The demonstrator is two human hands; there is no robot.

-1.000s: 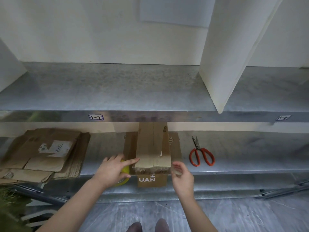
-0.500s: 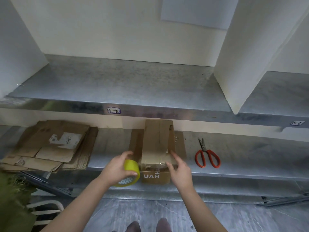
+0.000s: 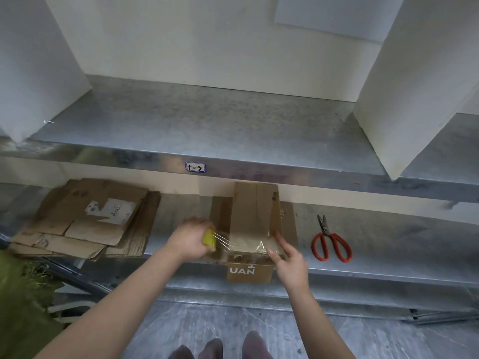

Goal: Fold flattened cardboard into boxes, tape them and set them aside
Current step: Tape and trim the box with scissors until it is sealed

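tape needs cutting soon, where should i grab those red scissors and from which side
Take the scissors by the red handle loops. They lie flat on the shelf right of the box, loops toward the front edge, blades pointing to the back wall, so come from the front, probably with the right hand.

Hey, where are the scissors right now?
In the head view, the scissors lie on the lower shelf, right of the box being taped, just past the right hand and touching neither.
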